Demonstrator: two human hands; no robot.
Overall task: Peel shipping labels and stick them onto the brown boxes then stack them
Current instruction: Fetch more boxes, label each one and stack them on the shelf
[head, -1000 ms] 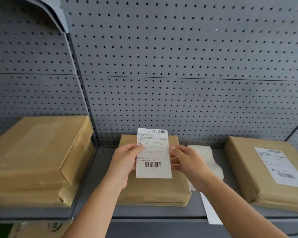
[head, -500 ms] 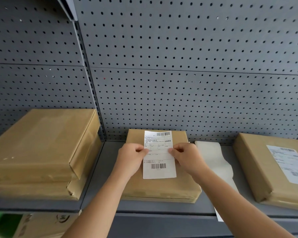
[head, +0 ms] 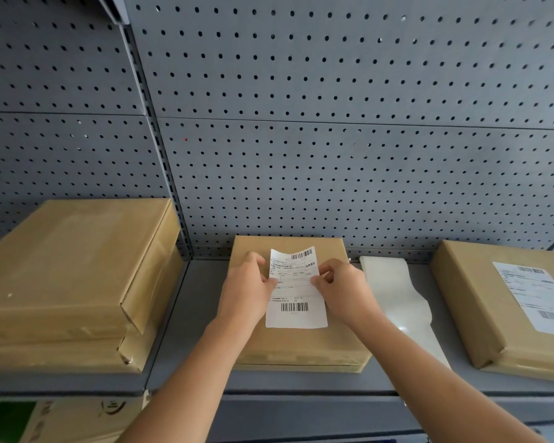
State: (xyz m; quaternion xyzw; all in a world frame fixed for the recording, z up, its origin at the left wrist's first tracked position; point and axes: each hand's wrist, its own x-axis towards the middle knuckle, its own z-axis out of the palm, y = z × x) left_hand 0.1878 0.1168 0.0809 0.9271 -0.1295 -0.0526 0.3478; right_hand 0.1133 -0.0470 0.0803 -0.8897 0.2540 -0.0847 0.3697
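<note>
White shipping label pinched at left edge by left hand, at right edge by right hand, fingers curled onto paper; label held over top of middle brown box on grey shelf, upper end curled up. Two stacked boxes seen at left, labelled box at right, backing strip laid between
</note>
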